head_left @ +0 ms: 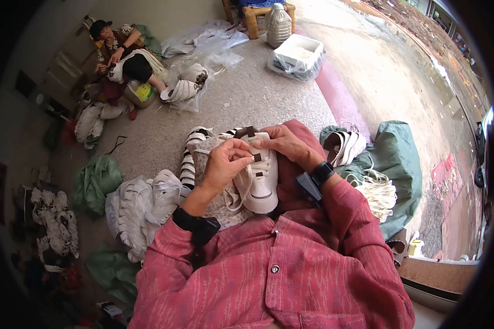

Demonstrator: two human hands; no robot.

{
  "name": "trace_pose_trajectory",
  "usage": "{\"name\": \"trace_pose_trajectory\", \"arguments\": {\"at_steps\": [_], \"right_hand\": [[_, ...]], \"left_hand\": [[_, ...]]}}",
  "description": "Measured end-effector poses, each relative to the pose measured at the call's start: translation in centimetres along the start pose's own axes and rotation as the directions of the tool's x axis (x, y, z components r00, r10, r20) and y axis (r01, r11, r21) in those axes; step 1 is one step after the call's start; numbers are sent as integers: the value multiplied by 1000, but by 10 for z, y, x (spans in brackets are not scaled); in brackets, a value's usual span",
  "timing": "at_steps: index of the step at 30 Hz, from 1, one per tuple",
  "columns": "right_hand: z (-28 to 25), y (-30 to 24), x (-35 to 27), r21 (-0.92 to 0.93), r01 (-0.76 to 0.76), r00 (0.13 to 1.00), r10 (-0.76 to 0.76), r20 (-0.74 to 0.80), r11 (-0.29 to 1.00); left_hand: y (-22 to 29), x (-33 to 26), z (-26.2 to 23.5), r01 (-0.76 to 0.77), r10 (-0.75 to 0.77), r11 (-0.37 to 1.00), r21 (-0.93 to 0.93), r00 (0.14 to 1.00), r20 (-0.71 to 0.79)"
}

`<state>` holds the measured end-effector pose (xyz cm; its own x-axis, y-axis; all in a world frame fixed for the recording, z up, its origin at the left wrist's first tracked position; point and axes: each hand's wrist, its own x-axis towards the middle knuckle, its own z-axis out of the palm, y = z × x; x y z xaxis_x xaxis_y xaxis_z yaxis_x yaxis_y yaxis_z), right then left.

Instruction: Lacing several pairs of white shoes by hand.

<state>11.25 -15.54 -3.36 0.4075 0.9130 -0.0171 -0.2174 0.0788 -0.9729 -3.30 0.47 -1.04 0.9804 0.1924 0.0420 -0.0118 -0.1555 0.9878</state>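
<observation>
A white sneaker (261, 192) lies on my lap with its toe toward me. Brown loops run along its lacing, and a dark tab stands at its collar. My left hand (226, 163) is closed in a pinch over the laced area, beside a brown loop. From those fingers a white shoelace (242, 204) hangs down in a curve along the shoe's left side. My right hand (288, 145) grips the upper part of the sneaker near the tongue, thumb laid across it. The fingertips of both hands nearly meet, partly hiding the lace end.
White shoes (143, 211) are heaped at my left beside a green sack (98, 183). On my right lie another sneaker (345, 145), a bundle of white laces (377, 192) and green cloth (397, 164). Farther off are a white foam box (299, 55), a plastic jug (278, 26) and a seated person (121, 52).
</observation>
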Motion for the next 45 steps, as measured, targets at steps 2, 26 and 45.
{"name": "trace_pose_trajectory", "arguments": {"at_steps": [2,26,45], "right_hand": [[1,0,-1,-6,-13,1000,13,-9,1000],[27,-8,-56,-213,75,918,-151,-367,974],[52,13,-44,-120,-9,930,-36,-366,993]], "left_hand": [[0,-2,-1,37,-37,999,-29,999,10],[-7,38,-26,113,-98,993,-19,924,369],[-18,35,-24,64,-70,998,26,935,347]]}}
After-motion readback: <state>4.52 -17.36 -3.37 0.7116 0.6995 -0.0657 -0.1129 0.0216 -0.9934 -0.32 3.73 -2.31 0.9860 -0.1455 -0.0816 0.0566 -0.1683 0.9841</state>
